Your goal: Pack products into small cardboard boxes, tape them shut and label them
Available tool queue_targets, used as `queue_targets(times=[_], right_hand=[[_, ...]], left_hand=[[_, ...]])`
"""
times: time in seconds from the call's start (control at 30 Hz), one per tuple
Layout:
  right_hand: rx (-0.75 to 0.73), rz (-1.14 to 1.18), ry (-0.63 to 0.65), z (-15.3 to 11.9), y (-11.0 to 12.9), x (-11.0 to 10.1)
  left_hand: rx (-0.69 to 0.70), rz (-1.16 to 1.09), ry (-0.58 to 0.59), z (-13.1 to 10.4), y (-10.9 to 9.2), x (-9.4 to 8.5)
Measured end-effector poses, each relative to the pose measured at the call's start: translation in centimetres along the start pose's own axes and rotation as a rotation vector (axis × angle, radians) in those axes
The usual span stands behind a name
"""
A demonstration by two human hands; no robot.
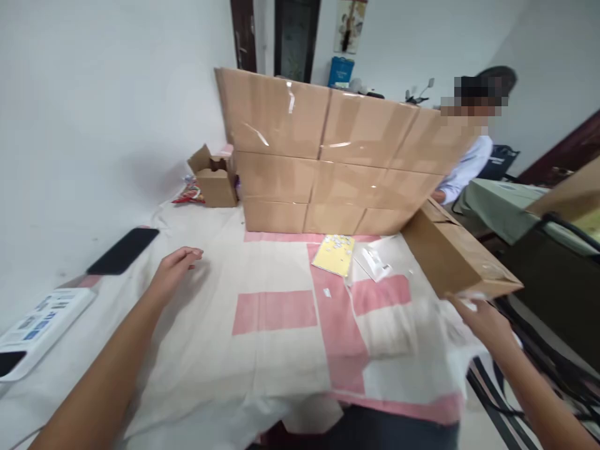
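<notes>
My left hand (177, 267) hovers above the left part of the cloth-covered table (276, 269), fingers loosely bent and slightly apart, holding nothing. At the right edge, my right hand (485, 322) is against the near corner of a low cardboard box (464, 250). Its fingers are closed around something small and whitish, too blurred to make out. Between my hands lie a yellow card (335, 255) with small pale bits on its upper part, a white packet (375, 264) and a small white scrap (327, 292).
A tall taped cardboard panel (281, 178) stands across the back. Behind its right end is a person in a light shirt (469, 165). At left are an open small box (216, 187), a red packet (191, 192), a black phone-like slab (124, 251) and a white power strip (44, 325).
</notes>
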State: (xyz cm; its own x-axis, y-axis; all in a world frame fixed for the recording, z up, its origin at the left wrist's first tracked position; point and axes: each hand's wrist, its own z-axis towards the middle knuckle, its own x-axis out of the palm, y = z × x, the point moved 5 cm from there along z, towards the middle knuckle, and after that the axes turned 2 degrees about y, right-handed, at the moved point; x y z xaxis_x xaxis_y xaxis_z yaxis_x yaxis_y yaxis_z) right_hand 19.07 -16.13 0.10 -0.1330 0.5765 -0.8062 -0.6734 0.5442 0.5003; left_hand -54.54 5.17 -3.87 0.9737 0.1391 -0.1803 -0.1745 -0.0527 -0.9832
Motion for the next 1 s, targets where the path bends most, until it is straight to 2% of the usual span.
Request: queue_targets(times=[0.07,0.13,0.17,0.23,0.3,0.37,0.4,0.43,0.5,0.6,0.67,0.73,0.87,1.0], right_hand=[[-0.126,-0.113,0.079,-2.2,5.4,0.9],[-0.328,-0.023,0.241,-5.7,13.6,3.5],[-0.371,0.066,0.335,-7.6,18.1,5.4],[-0.509,0.351,0.547,-11.9,28.2,10.3],[-0.652,0.621,0.705,-15.6,38.4,15.8],[-0.713,0.799,0.802,-18.1,47.3,21.7],[-0.708,0.839,0.821,-18.9,51.1,24.7],[-0.604,0.923,0.843,-19.1,54.3,27.6],[-0.409,1.042,0.782,-19.0,59.2,32.5],[-0.272,1.126,0.660,-18.0,63.2,37.7],[-0.256,1.204,0.693,-17.5,64.1,40.4],[-0.264,1.285,0.780,-17.2,64.0,42.4],[-0.346,1.259,0.862,-17.5,63.3,43.8],[-0.415,1.160,0.843,-18.0,63.4,43.2]], left_hand=[[-0.013,-0.057,-0.104,2.6,1.2,-1.9],[-0.040,-0.142,-0.215,5.8,2.4,-3.4],[-0.060,-0.193,-0.252,7.6,2.9,-3.8],[-0.108,-0.303,-0.292,11.6,3.6,-4.3],[-0.148,-0.399,-0.318,15.7,3.7,-4.2],[-0.167,-0.475,-0.347,19.4,3.5,-3.9],[-0.166,-0.507,-0.359,21.1,3.4,-3.7],[-0.152,-0.534,-0.367,22.6,3.2,-3.5],[-0.111,-0.569,-0.373,25.2,3.0,-3.2],[-0.061,-0.581,-0.371,28.1,3.6,-3.0],[-0.041,-0.583,-0.381,29.3,4.3,-3.1],[-0.013,-0.591,-0.418,29.9,5.0,-3.4],[0.148,-0.588,-0.506,29.6,5.0,-4.2],[0.292,-0.556,-0.461,29.0,3.7,-3.7]])
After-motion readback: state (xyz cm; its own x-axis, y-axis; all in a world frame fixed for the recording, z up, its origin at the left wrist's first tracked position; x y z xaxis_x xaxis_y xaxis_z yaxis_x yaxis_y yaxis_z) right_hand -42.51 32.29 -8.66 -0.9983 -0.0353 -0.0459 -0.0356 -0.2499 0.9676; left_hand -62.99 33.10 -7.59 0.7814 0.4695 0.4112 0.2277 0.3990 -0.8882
